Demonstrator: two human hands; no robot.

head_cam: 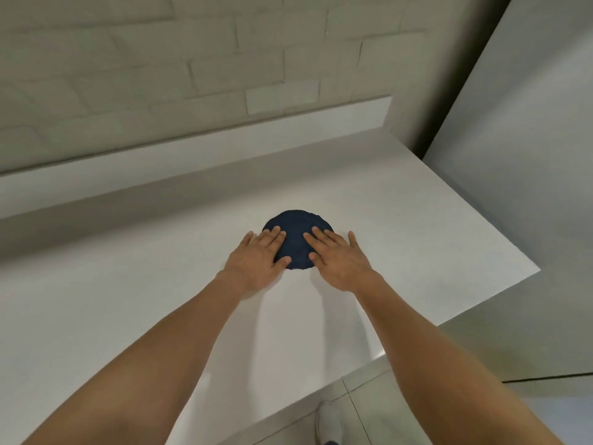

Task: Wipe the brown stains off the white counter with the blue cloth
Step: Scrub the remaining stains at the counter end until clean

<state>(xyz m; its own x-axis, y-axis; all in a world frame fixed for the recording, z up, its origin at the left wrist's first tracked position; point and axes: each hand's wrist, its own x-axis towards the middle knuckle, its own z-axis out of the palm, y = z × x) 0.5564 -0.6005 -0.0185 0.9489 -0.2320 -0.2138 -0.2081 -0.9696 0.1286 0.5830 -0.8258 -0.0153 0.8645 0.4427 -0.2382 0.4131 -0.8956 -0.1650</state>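
Dark blue bunched cloth [296, 244] lies on the smooth white counter [128, 300]. The left hand [256, 261] presses flat on the cloth's left part, fingers straight. The right hand [340, 261] presses flat on the cloth's right part, its little finger spread off the cloth. Behind the cloth runs a raised white ledge [192, 162].

Just one dark blue cloth [296, 234], one white counter [128, 300], two hands (left hand [256, 261], right hand [340, 263]), one white shoe [327, 419].
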